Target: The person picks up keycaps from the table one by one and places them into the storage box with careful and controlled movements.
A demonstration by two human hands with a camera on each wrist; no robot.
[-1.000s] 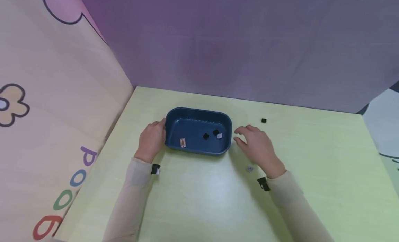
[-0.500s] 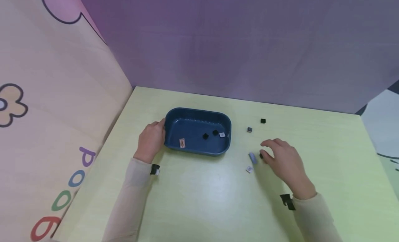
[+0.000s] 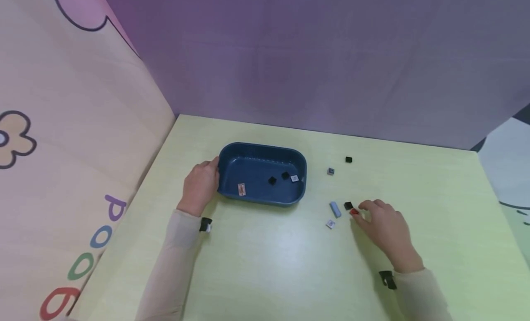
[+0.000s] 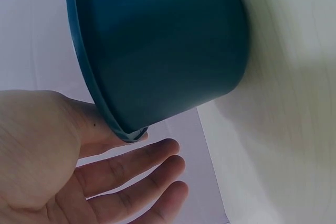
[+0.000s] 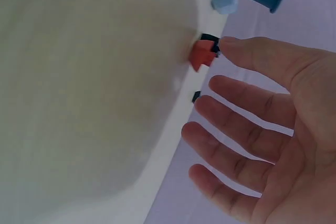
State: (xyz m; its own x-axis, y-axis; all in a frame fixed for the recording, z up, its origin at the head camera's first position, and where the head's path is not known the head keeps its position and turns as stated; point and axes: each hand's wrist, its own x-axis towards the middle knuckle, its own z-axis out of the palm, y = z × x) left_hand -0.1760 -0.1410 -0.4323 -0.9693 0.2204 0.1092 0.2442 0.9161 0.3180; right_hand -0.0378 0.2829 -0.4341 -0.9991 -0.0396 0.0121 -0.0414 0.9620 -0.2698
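Observation:
My left hand (image 3: 200, 185) pinches the left rim of a dark blue tray (image 3: 261, 151). In the left wrist view its thumb reaches over the tray's rim (image 4: 84, 72), with several fingers loose below. Over the table, my right hand (image 3: 387, 229) has its thumb and fingers apart. Its thumb tip is right by a small red brick (image 5: 202, 54), and a black brick (image 3: 348, 205) lies beside the red one. Inside the tray are two black pieces, a white tile (image 3: 294, 178) and a tile with red print (image 3: 242, 189).
Left of my right hand lie a light blue brick (image 3: 335, 209) and a white tile (image 3: 330, 224). Farther back are a small grey brick (image 3: 331, 171) and a black brick (image 3: 348, 159). A purple wall panel (image 3: 290, 72) borders the table's far edge.
My right hand has moved from the tray's right end rightward and nearer, to the red brick. The white tile in the tray has shifted slightly right. The left hand stays on the rim.

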